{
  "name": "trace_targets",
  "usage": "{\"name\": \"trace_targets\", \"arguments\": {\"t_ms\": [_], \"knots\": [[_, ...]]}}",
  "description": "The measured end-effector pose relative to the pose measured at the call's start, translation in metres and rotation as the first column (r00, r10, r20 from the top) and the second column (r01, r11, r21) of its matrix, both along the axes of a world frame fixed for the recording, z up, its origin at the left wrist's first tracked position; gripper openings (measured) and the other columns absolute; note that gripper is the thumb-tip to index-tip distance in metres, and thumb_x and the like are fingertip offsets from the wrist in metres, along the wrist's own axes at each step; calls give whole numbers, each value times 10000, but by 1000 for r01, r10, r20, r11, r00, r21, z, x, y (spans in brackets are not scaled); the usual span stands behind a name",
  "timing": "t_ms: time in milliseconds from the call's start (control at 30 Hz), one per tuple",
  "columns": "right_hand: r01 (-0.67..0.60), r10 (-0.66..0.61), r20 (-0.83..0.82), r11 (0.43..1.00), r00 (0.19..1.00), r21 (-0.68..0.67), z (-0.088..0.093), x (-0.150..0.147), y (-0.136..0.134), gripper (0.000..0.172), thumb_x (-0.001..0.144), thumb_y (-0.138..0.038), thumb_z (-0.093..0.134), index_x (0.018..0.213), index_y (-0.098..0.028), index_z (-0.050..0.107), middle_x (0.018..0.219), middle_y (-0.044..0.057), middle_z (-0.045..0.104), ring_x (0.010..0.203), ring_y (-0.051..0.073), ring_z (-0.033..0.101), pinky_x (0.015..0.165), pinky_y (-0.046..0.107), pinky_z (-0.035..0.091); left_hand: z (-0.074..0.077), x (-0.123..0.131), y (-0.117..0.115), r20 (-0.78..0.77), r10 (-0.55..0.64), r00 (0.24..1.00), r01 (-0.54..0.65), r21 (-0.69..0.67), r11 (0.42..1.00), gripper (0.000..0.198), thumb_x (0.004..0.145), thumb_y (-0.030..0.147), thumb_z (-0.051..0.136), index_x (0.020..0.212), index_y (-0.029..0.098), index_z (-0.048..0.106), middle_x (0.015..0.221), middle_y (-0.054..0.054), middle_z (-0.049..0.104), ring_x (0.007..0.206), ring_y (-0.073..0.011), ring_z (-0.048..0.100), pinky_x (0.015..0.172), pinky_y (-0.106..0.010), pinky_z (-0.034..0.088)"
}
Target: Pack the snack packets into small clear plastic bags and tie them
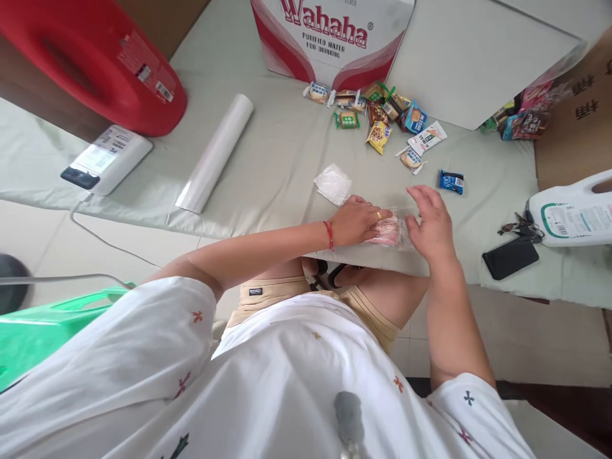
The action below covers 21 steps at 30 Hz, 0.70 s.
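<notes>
My left hand (359, 222), with a ring and a red string bracelet, lies over a pink packet (386, 231) at the table's front edge, fingers pressed onto it. Clear plastic film extends from the packet's right end. Beside that end is my right hand (433, 223), its thumb and fingers apart; whether the thumb touches the film I cannot tell. Just beyond my left hand sits a small stack of clear plastic bags (333, 183). What is printed on the packet is partly hidden by my fingers.
Several wrapped snacks (379, 135) lie before a Wahaha carton (335, 48); a blue packet (451, 182) lies apart. Leftward are a white roll (215, 153), a label printer (108, 159) and a red jug (109, 70). Rightward are a white bottle (574, 210), keys (520, 228) and a black case (510, 257).
</notes>
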State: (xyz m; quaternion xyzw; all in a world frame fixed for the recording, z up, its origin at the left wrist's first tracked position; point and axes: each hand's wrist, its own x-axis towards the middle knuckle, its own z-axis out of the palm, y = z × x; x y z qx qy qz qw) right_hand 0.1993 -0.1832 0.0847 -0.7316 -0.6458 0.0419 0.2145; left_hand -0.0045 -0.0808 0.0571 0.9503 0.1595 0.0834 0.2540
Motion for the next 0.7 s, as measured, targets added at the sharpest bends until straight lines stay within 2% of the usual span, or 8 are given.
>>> {"name": "trace_targets", "arguments": {"t_ms": [33,100,133,200,333,433,600,700], "knots": [[-57,59,19,997,998,-50,1,5,11,623,873,-160,558,1492,-197,625,1494,133,600,1281,296,576,1075,474,500,1,1,-2,-19,3,1000,-3,10,1000,513,988,310,561,1495,234,566,1237,-119,762,1146,-301,665,1049,-470,323],[-138,147,39,977,988,-162,0,10,27,545,877,-151,548,1397,-196,706,1331,125,696,1163,284,620,1000,444,522,2,2,-3,-64,15,998,-14,24,1000,520,984,316,570,1502,267,589,1229,-122,753,1156,-320,654,1024,-479,339],[-151,163,53,971,985,-188,0,11,32,463,894,-160,541,1297,-198,765,1207,120,735,1091,282,628,958,434,525,3,3,-3,-84,24,996,-22,25,999,507,987,324,566,1490,288,613,1218,-120,750,1159,-328,650,1010,-483,348],[-151,166,84,976,983,-157,-1,11,31,347,935,-194,531,1118,-203,826,1030,113,749,995,276,618,903,422,517,5,4,-2,-109,38,993,-35,23,999,463,998,335,547,1445,317,668,1183,-114,750,1151,-333,650,993,-490,360],[-119,117,99,993,988,16,-3,6,1,323,1000,-251,514,1072,-228,828,990,93,736,944,255,604,867,402,515,9,5,-3,-127,67,990,-66,14,998,435,999,326,537,1394,320,718,1104,-114,763,1129,-341,653,996,-510,365],[-63,56,66,992,996,107,-10,-2,-28,323,1024,-264,496,1072,-244,815,991,83,730,941,243,621,867,396,533,10,5,-6,-117,76,990,-78,-9,997,413,992,314,536,1354,294,732,1134,-115,767,1164,-346,644,1033,-531,362],[-30,39,-50,986,998,167,-28,-19,-57,312,1055,-337,495,1110,-227,783,1064,109,731,1010,248,653,932,418,560,7,5,-14,-44,84,995,-86,-44,995,353,910,292,612,1244,209,690,1116,-110,771,1158,-329,639,1057,-512,381],[-14,29,-81,985,996,173,-37,-28,-64,300,1043,-431,568,1135,-227,768,1094,114,732,1034,253,659,959,421,566,7,6,-17,19,132,991,-129,-125,984,501,858,247,611,1355,186,589,1167,-114,744,1140,-306,642,972,-454,433]]}}
